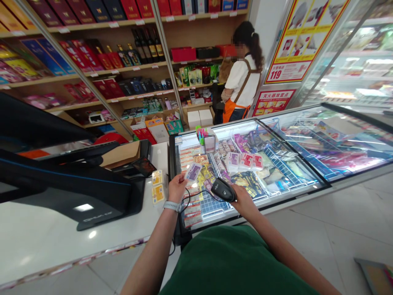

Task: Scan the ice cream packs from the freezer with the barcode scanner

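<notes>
Between its thumb and fingers, my left hand pinches a clear pack with a purple label, held over the left end of a glass-topped freezer. My right hand is wrapped round a black handheld scanner, whose head points left toward the pack. A black cable runs from the scanner past my left wrist. On the glass beyond the scanner lie another purple-labelled pack and red-labelled packs. Two yellow-labelled packs rest on the white counter just left of my left hand.
A black monitor and stand occupy the white counter at left. Behind the freezer, a person in an orange apron stands by shelves of boxes and bottles. Colourful items sit at the freezer's far edge.
</notes>
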{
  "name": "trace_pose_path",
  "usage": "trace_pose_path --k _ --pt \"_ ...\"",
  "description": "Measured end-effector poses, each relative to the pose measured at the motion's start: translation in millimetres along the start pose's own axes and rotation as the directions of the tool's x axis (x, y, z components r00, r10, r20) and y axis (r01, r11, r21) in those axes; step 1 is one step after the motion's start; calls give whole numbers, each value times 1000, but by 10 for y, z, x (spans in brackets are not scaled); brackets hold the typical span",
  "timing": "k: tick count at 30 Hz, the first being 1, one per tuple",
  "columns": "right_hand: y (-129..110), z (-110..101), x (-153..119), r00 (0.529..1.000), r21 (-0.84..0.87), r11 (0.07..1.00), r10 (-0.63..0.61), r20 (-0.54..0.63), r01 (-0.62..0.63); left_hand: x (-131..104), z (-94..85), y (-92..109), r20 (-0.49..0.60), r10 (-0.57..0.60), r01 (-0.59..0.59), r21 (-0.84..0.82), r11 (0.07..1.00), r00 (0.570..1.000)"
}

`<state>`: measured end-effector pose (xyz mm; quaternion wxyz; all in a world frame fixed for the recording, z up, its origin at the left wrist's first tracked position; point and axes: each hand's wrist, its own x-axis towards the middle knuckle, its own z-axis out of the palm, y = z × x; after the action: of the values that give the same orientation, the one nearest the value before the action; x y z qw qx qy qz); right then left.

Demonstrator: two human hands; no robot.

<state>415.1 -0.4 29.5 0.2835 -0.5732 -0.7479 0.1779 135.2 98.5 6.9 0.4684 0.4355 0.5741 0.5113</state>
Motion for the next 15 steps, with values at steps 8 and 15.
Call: trace_pose_path --k 8,15 --pt "-47 -20 -13 1000 -8 1000 19 3 -19 -63 -13 41 -3 -23 23 -56 998 1000" --pt "-87 -28 -17 1000 -19 1000 23 -6 -23 -70 -37 60 -4 -21 21 -45 999 1000"
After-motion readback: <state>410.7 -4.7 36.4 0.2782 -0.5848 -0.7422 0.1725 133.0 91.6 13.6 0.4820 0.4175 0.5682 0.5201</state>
